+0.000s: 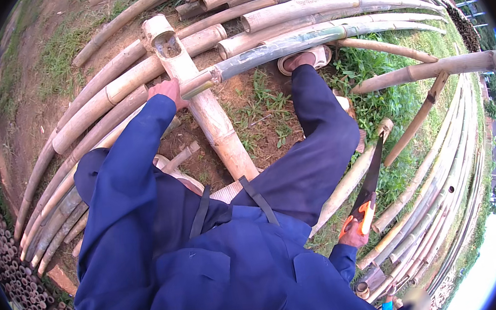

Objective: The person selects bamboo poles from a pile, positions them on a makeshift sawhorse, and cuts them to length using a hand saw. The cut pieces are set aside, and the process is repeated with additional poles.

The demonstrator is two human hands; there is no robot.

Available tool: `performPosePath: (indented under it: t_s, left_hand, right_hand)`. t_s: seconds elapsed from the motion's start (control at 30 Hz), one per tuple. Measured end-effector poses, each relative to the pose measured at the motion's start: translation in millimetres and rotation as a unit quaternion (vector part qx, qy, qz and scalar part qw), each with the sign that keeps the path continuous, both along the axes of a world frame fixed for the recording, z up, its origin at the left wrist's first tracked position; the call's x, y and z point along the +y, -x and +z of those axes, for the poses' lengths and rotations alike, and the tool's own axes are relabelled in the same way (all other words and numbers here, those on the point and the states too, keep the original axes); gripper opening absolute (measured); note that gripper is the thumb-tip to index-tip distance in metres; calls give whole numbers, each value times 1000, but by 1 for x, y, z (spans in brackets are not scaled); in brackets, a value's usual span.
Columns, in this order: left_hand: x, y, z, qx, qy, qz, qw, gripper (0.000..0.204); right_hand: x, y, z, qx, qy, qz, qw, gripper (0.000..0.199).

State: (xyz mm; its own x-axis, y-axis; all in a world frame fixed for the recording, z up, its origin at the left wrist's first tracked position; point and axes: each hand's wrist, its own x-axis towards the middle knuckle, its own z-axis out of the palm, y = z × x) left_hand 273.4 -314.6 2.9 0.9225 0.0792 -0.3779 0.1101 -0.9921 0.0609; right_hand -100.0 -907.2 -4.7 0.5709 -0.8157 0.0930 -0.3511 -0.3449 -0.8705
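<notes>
My left hand [166,95] is closed around the near end of a greenish bamboo pole [268,54]. That pole lies across a thick, pale bamboo post [214,122], which has an open notch cut near its far end. Low on the right, my right hand [355,234] grips a handsaw [369,183] by its orange and black handle. Its dark blade points up and away from me, apart from the greenish pole. The blade's tip is near the end of another bamboo pole [351,184] beside my right leg.
Long bamboo poles [318,13] lie across the far side, with more [430,210] stacked at right. Bamboo props [429,71] stand at the right. Cut bamboo pieces [18,263] are piled at far left. Another person's blue sleeve [387,307] shows at the lower right.
</notes>
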Motion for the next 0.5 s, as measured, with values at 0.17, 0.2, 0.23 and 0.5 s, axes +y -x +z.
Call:
performPosePath:
  t_s: [0.17,0.2,0.23,0.5]
  left_hand:
    - [10,-3,-8,-16,15,-6,1000,55]
    - [13,-5,-9,-15,23,-7,1000,54]
    - [14,-4,-11,-17,26,-11,999,53]
    - [10,0,-11,-23,24,-6,999,48]
  right_hand:
    - [79,11,142,-22,60,113,992,29]
    - [94,1,154,-47,57,174,982,27]
    - [108,-21,159,-72,54,236,968,26]
    - [249,-201,123,-42,-172,455,873,10]
